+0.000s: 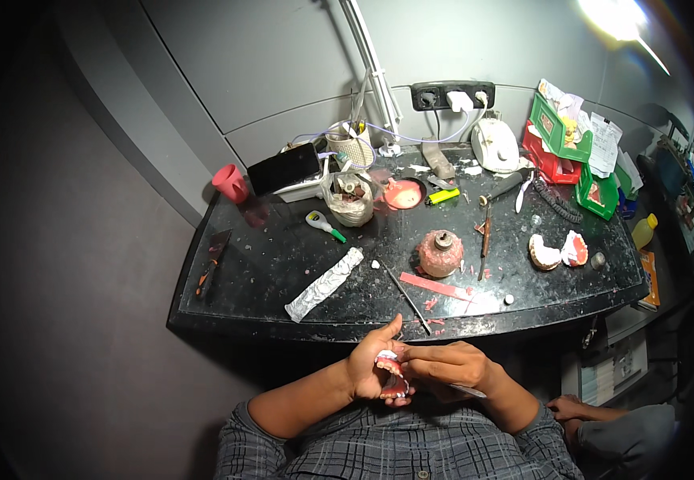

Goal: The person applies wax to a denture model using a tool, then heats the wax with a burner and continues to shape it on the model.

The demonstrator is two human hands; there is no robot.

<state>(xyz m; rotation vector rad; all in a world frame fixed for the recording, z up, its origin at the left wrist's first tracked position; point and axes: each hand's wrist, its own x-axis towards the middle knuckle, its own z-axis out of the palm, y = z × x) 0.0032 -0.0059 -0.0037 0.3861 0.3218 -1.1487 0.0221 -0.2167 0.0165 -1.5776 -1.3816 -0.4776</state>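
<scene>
Close to my body, just off the bench's front edge, my left hand (371, 364) is closed around a denture set (390, 365) with pink gums and pale teeth. Its upper and lower parts stand apart, and some white material shows on the top part. My right hand (451, 365) pinches a slim metal hand tool (468, 391), whose far end sticks out below the fingers. The tool's working tip is hidden by my fingers at the denture. On the bench nearest my hands lie a thin metal rod (408, 298) and a pink wax strip (439, 288).
A wax-coated spirit lamp (440, 254) stands mid-bench, with a crumpled silvery tube (323, 286) to its left. Plaster dental models (547, 253) sit at the right. Behind are a bag-lined container (348, 200) and a phone (285, 169). Another person's hand (568, 408) shows at lower right.
</scene>
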